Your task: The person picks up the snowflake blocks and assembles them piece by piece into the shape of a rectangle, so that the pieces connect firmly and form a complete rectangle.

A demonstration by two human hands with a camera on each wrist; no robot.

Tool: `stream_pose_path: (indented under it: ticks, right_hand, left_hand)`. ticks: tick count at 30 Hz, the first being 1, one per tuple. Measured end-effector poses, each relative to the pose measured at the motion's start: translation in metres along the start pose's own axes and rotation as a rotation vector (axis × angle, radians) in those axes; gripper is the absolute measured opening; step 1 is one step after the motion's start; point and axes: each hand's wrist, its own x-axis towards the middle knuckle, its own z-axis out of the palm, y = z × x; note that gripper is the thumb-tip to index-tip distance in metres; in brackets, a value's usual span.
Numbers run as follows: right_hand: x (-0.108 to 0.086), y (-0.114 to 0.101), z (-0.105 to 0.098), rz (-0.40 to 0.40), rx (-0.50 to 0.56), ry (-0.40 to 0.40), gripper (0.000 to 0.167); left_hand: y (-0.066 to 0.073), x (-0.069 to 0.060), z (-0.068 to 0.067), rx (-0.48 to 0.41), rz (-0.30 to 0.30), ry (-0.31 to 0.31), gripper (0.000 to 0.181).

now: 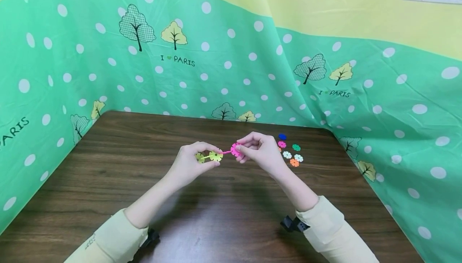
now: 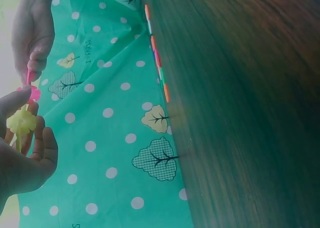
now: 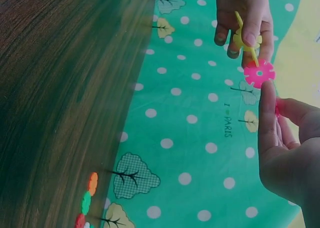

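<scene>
Held above the table is a joined chain of notched plastic snowflake discs, yellow on the left and pink on the right. My left hand (image 1: 188,164) pinches the yellow end, with thumb and fingers about a yellow disc (image 1: 215,156); another yellow disc shows inside the hand. My right hand (image 1: 266,153) pinches a pink disc (image 1: 234,149) between thumb and fingertips. Between the hands, a second pink disc (image 3: 259,73) appears flat in the right wrist view and edge-on in the head view. It joins the yellow part. My right fingers partly hide the pink end.
Loose snowflake discs lie on the dark wooden table (image 1: 144,203) beyond my right hand: blue (image 1: 282,136), green (image 1: 296,147), orange (image 1: 294,162), pink (image 1: 282,144) and white (image 1: 287,154). A green dotted cloth (image 1: 216,82) hangs round the table's back and sides.
</scene>
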Motion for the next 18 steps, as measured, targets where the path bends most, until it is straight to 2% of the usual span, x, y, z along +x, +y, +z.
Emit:
stream_pose_path:
  ticks: [10,18]
  right_hand:
    - [-0.0005,-0.0014,-0.0026,0.008,-0.017,0.024,0.023]
    - [-0.0010,-0.0008,0.0012,0.014,-0.026,-0.011,0.022]
  left_hand:
    - [-0.0012,-0.0002,0.0003,0.007,-0.008,0.003,0.024]
    - [0.0009,0.0000,0.0013,0.000,0.021,-0.010,0.024]
